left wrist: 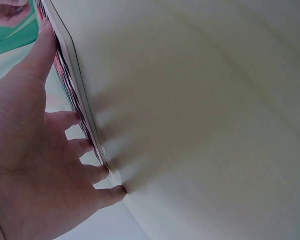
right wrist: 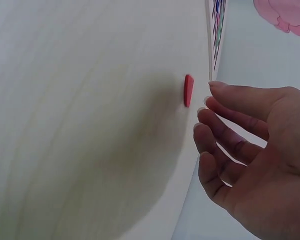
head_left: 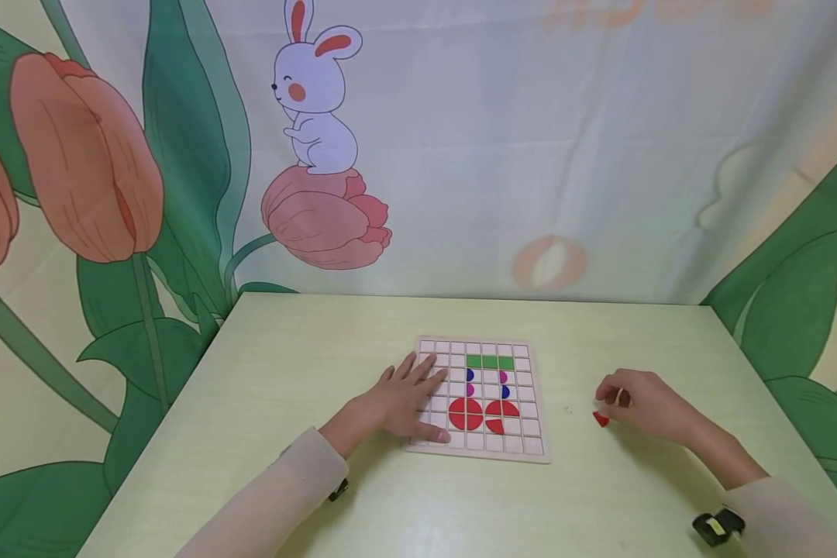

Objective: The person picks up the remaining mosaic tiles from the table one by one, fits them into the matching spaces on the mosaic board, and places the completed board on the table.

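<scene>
A square wooden grid board (head_left: 523,446) lies on the table. My left hand (head_left: 408,397) rests on its left side with fingers spread; in the left wrist view, the left hand's thumb (left wrist: 42,50) lies along the board's edge. On the grid are a row of green squares (head_left: 490,362), small blue and magenta half-circles, a full red circle (head_left: 466,414) of quarter pieces, and three red quarters (head_left: 502,408) beside it. My right hand (head_left: 642,401) hovers by a loose red quarter piece (right wrist: 188,91) on the table, its fingers loosely bent and its fingertips just apart from the piece.
The pale table (head_left: 307,333) extends around the board and ends at a printed backdrop (head_left: 460,155) with tulips and a rabbit. Dark wrist straps (head_left: 718,527) sit at both sleeves.
</scene>
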{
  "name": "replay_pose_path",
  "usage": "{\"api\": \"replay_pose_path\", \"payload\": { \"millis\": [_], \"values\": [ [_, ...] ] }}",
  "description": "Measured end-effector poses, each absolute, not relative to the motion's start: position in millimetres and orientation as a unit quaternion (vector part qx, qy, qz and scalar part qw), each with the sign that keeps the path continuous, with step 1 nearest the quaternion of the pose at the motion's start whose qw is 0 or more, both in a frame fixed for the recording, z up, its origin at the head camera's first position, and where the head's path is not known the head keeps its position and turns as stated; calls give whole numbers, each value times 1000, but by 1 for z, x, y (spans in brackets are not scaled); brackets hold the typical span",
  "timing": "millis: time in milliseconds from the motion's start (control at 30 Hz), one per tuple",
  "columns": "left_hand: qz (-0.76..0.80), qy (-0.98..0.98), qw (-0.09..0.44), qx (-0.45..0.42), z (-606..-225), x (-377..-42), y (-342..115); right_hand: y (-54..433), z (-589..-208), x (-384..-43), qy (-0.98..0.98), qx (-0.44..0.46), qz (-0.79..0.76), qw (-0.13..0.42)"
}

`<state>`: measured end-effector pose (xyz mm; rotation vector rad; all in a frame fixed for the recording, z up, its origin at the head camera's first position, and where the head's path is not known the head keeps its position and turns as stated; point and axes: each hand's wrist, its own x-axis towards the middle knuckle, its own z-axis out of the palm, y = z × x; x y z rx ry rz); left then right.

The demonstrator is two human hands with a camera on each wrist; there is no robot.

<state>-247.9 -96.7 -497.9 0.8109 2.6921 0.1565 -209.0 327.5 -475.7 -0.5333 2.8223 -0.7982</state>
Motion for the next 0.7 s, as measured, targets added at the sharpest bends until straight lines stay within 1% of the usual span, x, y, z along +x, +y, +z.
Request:
{"api": "replay_pose_path", "payload": {
  "millis": [100, 267, 600, 700],
  "values": [
    [55, 943, 164, 285, -497, -248, -96, 338, -479, -205, 940, -194, -268, 88],
    [52, 943, 164, 285, -496, -248, -97, 341, -484, -202, 939, -197, -264, 100],
    [59, 940, 161, 294, -500, -249, -99, 339, -491, -204, 945, -188, -255, 87],
    [58, 940, 159, 297, -500, -249, -100, 338, -491, -204, 943, -187, -261, 91]
  ]
}}
